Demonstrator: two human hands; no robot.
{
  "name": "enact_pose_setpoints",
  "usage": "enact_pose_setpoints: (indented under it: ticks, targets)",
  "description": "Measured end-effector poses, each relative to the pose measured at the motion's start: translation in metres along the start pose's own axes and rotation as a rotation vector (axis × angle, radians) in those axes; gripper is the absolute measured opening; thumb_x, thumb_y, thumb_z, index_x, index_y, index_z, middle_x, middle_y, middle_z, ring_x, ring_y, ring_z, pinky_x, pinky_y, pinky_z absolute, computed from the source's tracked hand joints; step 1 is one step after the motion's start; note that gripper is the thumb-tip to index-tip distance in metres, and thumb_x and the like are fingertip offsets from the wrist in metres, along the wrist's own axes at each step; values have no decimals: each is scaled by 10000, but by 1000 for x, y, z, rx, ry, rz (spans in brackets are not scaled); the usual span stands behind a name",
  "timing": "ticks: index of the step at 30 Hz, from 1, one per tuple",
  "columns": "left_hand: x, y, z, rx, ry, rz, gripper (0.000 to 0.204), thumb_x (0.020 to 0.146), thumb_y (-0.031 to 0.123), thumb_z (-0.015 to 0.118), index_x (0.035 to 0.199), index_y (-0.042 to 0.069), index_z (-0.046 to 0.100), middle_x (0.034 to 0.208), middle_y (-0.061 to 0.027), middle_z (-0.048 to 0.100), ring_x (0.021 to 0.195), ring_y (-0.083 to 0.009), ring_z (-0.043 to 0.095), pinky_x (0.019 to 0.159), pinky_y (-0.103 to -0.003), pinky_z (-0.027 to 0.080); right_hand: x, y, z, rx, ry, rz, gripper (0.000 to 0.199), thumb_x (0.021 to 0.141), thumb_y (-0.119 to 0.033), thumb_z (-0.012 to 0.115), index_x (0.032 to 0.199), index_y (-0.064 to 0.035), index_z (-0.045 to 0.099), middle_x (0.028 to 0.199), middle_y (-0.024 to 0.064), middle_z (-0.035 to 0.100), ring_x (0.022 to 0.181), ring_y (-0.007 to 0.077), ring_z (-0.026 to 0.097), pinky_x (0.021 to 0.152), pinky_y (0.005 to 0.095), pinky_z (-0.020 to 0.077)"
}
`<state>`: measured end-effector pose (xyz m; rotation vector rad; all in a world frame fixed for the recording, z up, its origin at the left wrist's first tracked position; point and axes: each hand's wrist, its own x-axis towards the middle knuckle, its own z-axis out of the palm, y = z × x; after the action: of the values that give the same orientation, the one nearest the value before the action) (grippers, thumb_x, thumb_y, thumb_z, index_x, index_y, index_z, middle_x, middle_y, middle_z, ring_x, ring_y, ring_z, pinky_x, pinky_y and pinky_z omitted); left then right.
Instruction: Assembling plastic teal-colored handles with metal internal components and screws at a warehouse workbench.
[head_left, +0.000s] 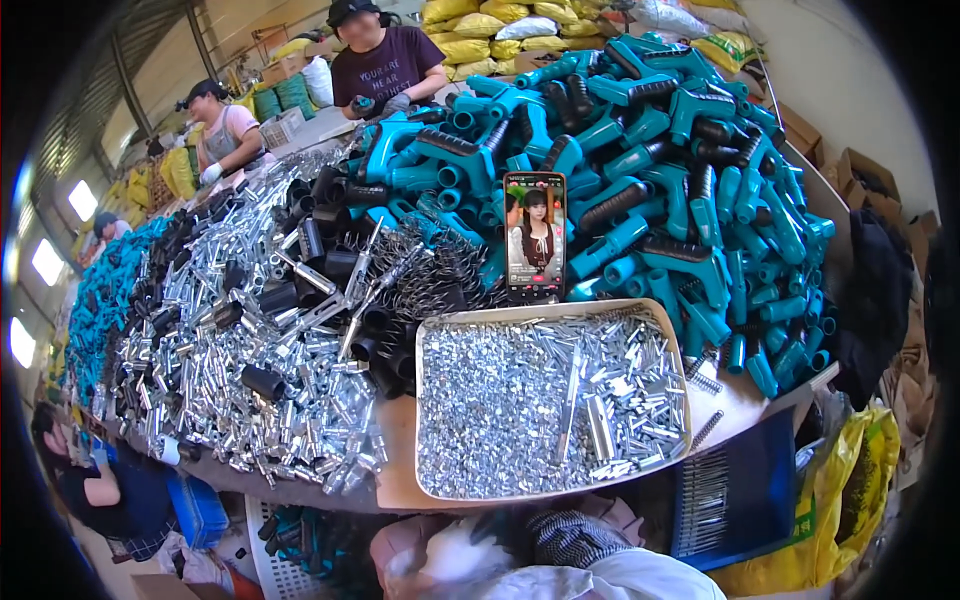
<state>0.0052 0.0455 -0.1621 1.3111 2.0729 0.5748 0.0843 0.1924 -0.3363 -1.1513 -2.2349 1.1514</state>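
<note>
A pale smeared shape, which looks like my left hand in a white glove, is below the table's front edge. Motion blur hides its fingers. Beside it, a dark checked cloth piece and a pale sleeve lie where my right arm comes in; the right hand's fingers cannot be made out. Nearest to both is a shallow cream tray of small silvery metal pieces, with short pins and a larger metal cylinder on its right side. A phone stands upright behind the tray, showing a person on its screen.
Teal tool housings with black grips are heaped behind and right. Metal cylinders, black sleeves and dark springs pile up left. A blue bin hangs low right. Co-workers sit along the far side.
</note>
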Motion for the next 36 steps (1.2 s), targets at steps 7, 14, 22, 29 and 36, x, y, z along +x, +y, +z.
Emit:
enact_pose_setpoints:
  ticks: [7, 14, 22, 29, 36]
  targets:
    - [18, -29, 32, 103, -168, -104, 585, 850, 510, 690, 1258, 95, 630, 1137, -205, 709, 975, -425, 691, 844, -507, 558, -27, -16, -10, -105, 64, -107, 340, 983, -284, 494, 1109, -58, 715, 1116, 185, 723, 1059, 332, 684, 883, 477, 530]
    - [31, -42, 68, 153, -94, -190, 420, 887, 368, 604, 1168, 61, 654, 1032, -258, 722, 923, -446, 701, 808, -546, 552, -30, -28, 0, -199, 126, -190, 349, 982, -286, 487, 1105, -57, 720, 1125, 193, 723, 1069, 346, 684, 891, 489, 527]
    - [29, -38, 46, 85, -221, -113, 477, 881, 410, 611, 1205, 63, 659, 1045, -266, 723, 967, -427, 707, 827, -536, 555, -15, -55, -26, -94, -212, -160, 374, 976, -295, 489, 1154, -36, 691, 1205, 250, 674, 1132, 423, 631, 1005, 476, 473]
    - [29, -90, 141, 59, 356, -1, 317, 929, 291, 556, 1056, 49, 718, 988, -225, 737, 902, -424, 712, 762, -507, 559, -14, -60, -12, -386, -396, 5, 378, 923, -305, 558, 1144, -39, 709, 1188, 232, 690, 1153, 421, 626, 1013, 511, 470]
    - [46, -53, 103, -194, -100, -364, 458, 823, 235, 653, 1229, 24, 625, 1051, -242, 721, 949, -443, 695, 817, -514, 554, -5, -18, -26, 63, -176, -112, 213, 889, -169, 687, 1029, -33, 771, 1046, 125, 771, 1005, 255, 717, 920, 360, 526]
